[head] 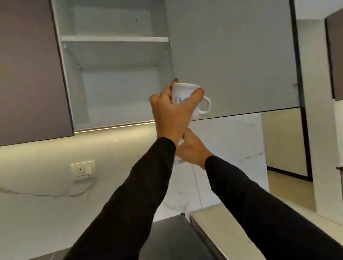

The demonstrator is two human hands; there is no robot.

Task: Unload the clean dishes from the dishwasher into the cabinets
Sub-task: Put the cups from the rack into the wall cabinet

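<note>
A: Where is the cup (186,98)?
B: Up in the air, level with the bottom edge of the open cabinet (116,82), just in front of where the door (233,41) hinges. It is white with a bluish mark on its side, and its handle points right.
A: Which hand has it?
B: The left hand (172,116). Its fingers are curled round the cup's far side and the thumb is clamped on the near side, close to the handle.
A: And the right hand (191,149)?
B: It sits lower, just under the left wrist, with the fingers curled. Something pale and partly see-through shows at its fingers, but the left arm hides most of it, so I cannot tell what it is or whether the hand really holds it.
A: What is in the cabinet?
B: A white shelf (115,39) across the middle; the door stands swung out to the right.
A: Anything else around?
B: Both sleeves are black. A socket (83,170) sits on the marble wall at the left, and a dark counter (171,250) lies below the arms
</note>
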